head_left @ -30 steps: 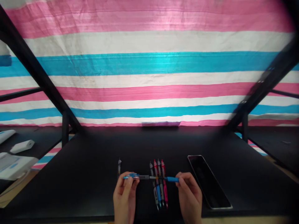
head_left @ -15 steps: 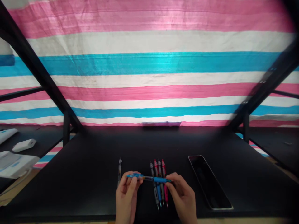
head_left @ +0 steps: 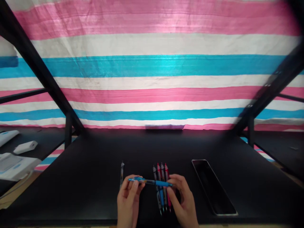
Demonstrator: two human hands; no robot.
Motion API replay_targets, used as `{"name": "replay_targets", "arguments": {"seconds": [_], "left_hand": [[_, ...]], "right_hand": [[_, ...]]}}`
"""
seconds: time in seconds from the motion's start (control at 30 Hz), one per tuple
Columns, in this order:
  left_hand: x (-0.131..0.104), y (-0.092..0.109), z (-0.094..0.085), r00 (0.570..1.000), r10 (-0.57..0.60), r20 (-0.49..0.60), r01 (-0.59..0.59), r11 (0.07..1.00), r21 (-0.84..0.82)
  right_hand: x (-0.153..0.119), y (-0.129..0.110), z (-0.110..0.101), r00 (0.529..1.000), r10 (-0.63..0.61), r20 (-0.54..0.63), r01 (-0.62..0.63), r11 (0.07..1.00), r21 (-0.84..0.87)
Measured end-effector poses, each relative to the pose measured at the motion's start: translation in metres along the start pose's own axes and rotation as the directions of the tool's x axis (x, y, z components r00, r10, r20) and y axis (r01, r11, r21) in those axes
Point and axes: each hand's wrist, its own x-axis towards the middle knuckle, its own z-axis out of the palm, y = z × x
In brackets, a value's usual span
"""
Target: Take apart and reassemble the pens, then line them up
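Striped sheet (head_left: 152, 66): hangs across the back in pink, white and blue bands.
Black table (head_left: 106, 152): spreads out in front, between slanting dark posts (head_left: 54, 91).
Phone (head_left: 213, 188): lies on the table to the right of both hands, a little slanted.
Left hand (head_left: 129, 196): pinches the clear, blue-topped end of the blue pen (head_left: 150, 181) between thumb and fingers.
Right hand (head_left: 184, 196): thumb and fingertips grasp its opposite end, past the blue grip.
Four pens (head_left: 161, 193): lie side by side on the table.
Held pen: nearly level across those four, spanning hand to hand.
Lone pen (head_left: 122, 173): just beyond the left hand, partly hidden.
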Motion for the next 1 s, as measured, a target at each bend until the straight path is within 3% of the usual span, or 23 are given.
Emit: {"name": "replay_targets", "arguments": {"seconds": [0.43,1.0], "left_hand": [[0.001,-0.002,-0.001,1.000,0.006,-0.007,-0.007,1.000,-0.010],[-0.002,-0.001,0.001,1.000,-0.006,-0.021,0.006,1.000,-0.013]], "right_hand": [[0.002,-0.004,0.000,0.997,-0.007,0.076,0.015,0.994,-0.113],[0.004,-0.010,0.009,0.979,-0.195,0.063,0.205,0.939,-0.275]]}}
